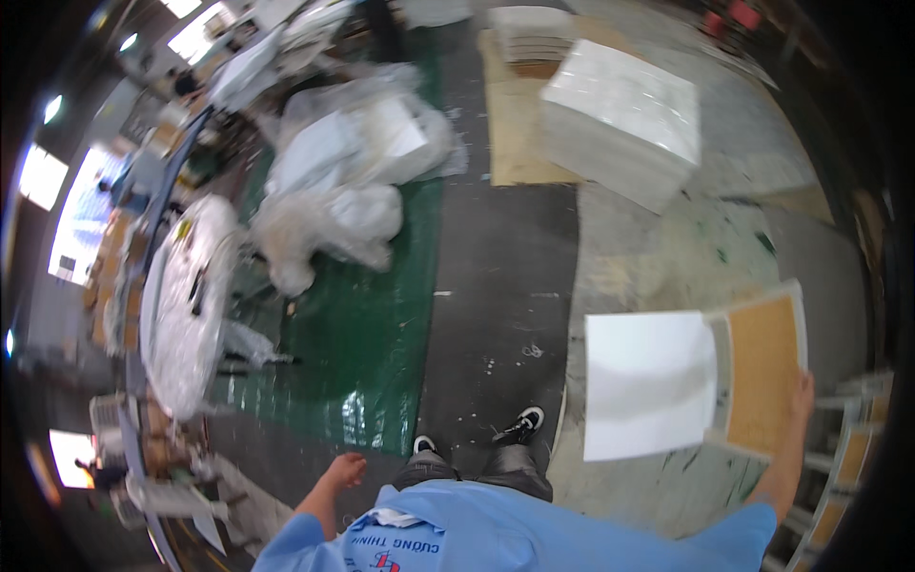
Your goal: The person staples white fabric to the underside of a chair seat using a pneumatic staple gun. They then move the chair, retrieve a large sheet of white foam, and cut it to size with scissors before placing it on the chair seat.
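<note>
Brown panel (pixel 765 367) in my R hand (pixel 803 393), handling midway at best

Head view (only one I've got): R hand grips the brown panel at its far R edge, fingers bent round the rim; no gap seen btwn hand and edge. Panel is out to my R, pale border round it. White panel (pixel 651 386) sits just beside it, on its L; can't tell if the two are joined, or if either touches the floor.

L hand (pixel 346 470) is low by my L side, fingers loosely curled, nothing seen in it; too small to tell how far they close.

Progress, my guess: the grip is done, letting go isn't. Panel's not on the big white stack (pixel 620 105) up ahead R, nor on the smaller stack (pixel 532 38) behind it; both well apart from me. How many pcs are done or left, can't tell.

Ahead L, plastic-wrapped bundles (pixel 334 157) lie on the green sheet (pixel 357 367), wrapping apparently done or partly so. Farther L, a plastic-covered table (pixel 181 324); no hand of mine near it.
</note>
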A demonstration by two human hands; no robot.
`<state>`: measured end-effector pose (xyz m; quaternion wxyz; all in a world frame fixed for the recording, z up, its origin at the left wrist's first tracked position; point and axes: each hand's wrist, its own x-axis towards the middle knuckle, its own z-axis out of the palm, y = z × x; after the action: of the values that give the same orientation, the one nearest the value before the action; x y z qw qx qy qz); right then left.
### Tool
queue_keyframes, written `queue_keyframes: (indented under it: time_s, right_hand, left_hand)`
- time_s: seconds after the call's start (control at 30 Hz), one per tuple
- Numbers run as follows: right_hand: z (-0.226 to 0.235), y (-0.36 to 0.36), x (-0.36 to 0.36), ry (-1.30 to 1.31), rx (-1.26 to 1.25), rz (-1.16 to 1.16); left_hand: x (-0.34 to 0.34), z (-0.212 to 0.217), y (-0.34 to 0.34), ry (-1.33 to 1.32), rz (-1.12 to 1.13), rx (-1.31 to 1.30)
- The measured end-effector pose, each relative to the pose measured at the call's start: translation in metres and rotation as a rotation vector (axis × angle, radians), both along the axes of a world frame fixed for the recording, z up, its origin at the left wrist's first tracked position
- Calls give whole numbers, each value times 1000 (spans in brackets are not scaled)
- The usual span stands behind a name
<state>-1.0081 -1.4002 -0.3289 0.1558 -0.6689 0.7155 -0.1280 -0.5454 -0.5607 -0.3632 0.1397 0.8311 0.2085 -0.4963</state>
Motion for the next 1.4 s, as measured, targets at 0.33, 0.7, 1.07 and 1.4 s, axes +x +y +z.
queue_keyframes:
  time_s: [0.33,0.7,1.07,1.4]
  right_hand:
    - [-27,-47,4,568,206,-206]
    - [-194,174,310,-86,161,478]
    - [-173,269,579,-32,582,622]
    - [-216,255,774,208,810,498]
  left_hand:
    - [29,-9,-53,-75,-205,49]
    - [167,219,-288,-1198,-621,-1568]
    - [423,297,-244,-1134,-680,-2094]
    - [633,277,-222,-1143,-558,-1970]
